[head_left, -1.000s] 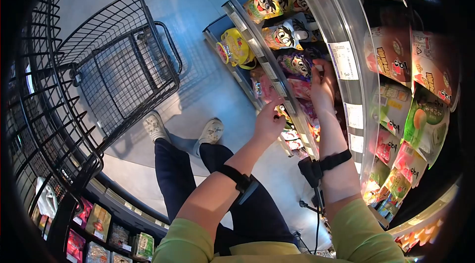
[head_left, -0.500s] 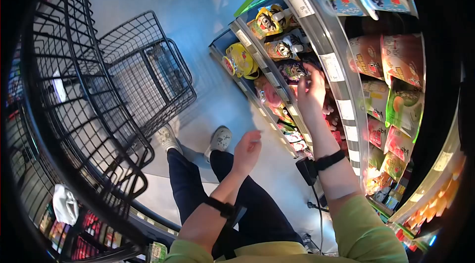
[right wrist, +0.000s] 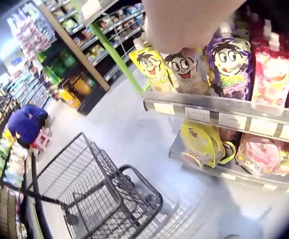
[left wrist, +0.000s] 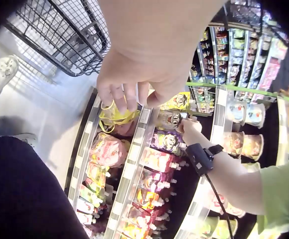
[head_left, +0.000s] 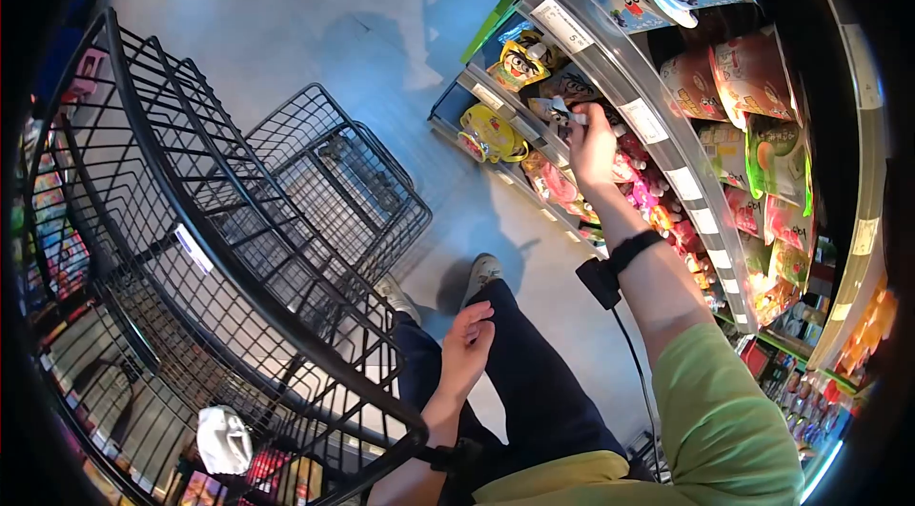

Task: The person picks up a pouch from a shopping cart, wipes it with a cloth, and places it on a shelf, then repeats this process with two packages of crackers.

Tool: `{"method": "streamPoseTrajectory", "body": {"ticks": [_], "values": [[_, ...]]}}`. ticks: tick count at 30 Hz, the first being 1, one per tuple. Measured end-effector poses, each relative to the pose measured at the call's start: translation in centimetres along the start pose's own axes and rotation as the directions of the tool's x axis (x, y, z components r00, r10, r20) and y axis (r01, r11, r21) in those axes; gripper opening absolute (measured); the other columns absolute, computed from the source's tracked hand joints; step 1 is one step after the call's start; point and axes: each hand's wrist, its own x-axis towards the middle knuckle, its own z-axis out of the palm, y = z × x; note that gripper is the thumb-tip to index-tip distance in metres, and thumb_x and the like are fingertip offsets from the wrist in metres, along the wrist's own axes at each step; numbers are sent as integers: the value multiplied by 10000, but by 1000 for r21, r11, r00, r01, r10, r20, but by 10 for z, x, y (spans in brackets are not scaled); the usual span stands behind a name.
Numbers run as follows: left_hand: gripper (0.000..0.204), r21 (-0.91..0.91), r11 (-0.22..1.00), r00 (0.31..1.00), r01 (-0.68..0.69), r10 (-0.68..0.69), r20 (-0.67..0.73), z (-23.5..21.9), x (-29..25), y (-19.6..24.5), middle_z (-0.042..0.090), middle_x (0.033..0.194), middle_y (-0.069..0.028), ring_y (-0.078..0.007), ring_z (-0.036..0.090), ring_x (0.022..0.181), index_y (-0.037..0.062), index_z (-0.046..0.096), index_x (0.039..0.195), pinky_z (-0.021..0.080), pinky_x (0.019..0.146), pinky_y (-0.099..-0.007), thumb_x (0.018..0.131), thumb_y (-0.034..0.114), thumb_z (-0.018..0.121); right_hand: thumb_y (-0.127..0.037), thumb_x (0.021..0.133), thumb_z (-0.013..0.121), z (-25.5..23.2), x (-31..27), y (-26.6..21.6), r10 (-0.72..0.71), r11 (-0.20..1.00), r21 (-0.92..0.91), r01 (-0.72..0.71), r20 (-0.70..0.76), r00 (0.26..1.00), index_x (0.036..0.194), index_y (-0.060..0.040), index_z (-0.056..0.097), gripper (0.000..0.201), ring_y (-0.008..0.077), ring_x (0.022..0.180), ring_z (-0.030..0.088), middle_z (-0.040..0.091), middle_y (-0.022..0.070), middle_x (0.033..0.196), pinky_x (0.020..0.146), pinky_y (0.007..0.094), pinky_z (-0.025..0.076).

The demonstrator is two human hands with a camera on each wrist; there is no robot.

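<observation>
My right hand (head_left: 593, 149) reaches into the upper shelf row and grips the top of a pale spouted drink pouch (head_left: 553, 110) with a cartoon face. In the right wrist view the thumb lies across the upper part of this pouch (right wrist: 189, 74), and its spout is hidden behind the hand. A yellow pouch (right wrist: 151, 69) stands on one side of it, a purple pouch (right wrist: 230, 64) on the other. My left hand (head_left: 467, 346) hangs in front of my legs, fingers loosely bent, holding nothing.
A black wire shopping cart (head_left: 238, 211) stands at my left, with a white bag (head_left: 224, 439) beyond its mesh. Below the pouches, a lower shelf holds a yellow bag-shaped pack (right wrist: 201, 144). Jelly cups (head_left: 753, 77) fill the shelf at right. A person in blue (right wrist: 26, 124) is down the aisle.
My right hand has gone from the purple pouch to the pale pouch beside it. The left hand has drawn back from the lower shelf toward my body. The view has turned, shifting the cart rightward.
</observation>
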Motion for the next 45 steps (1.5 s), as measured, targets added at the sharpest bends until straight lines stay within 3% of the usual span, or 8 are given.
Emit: {"method": "streamPoseTrajectory", "body": {"ticks": [12,17,24,32,36,38,41,45], "values": [[875,581,588,799,-563,565,203,36,-7,83,284,1395,-271,-450,289,1265,-46,240,1371,258,1035,-490,694,204,734,-70,714,711,-136,-141,-161,184,951,203,-234,236,954,884,-41,582,216,162,589,543,576,68,724,541,282,465],[582,210,928,946,-307,275,170,24,-27,82,475,1272,-211,-347,479,1163,-23,391,1283,412,938,-420,784,110,659,-60,706,738,-151,-176,-196,209,882,372,-290,243,947,926,-7,574,279,115,618,519,559,65,753,536,242,444],[420,-169,979,894,-114,175,413,5,-40,104,495,1241,-128,-198,557,1053,-10,420,1228,484,848,-297,834,16,562,-48,705,694,-162,-183,-208,7,838,520,-163,290,957,1024,-36,588,337,262,780,592,566,119,863,649,324,495],[482,254,800,757,-543,336,561,-14,-30,99,502,1246,-132,-224,539,1085,-2,428,1247,439,914,-338,796,37,593,-42,729,676,-164,-197,-200,-55,782,608,-136,284,957,1042,-60,596,323,271,772,533,529,93,827,673,341,458],[505,222,875,801,-430,256,541,-14,-27,100,523,1200,-130,-236,515,1103,4,432,1249,413,940,-354,778,53,608,-54,715,687,-163,-200,-192,-47,775,616,-140,278,959,1015,-65,606,311,268,741,520,509,83,784,656,344,449],[539,447,614,739,-651,378,557,-8,-25,111,545,1138,-112,-241,484,1133,16,436,1251,399,956,-356,753,55,640,-68,688,703,-166,-197,-191,-63,828,554,-83,239,969,970,-79,622,293,259,707,504,491,72,759,623,337,434],[501,175,925,898,-338,261,353,-3,-29,106,556,1095,-99,-253,480,1121,31,493,1173,368,982,-360,705,48,671,-88,648,730,-168,-197,-190,-47,917,397,-41,210,976,897,-81,623,271,249,685,494,485,65,747,596,324,420],[369,131,924,865,-358,275,419,-13,-15,94,542,986,-71,-202,506,1021,29,540,983,350,964,-323,645,39,687,-110,609,761,-169,-199,-193,6,957,284,-55,172,985,833,-78,609,273,250,671,489,482,62,740,576,325,414]]}}
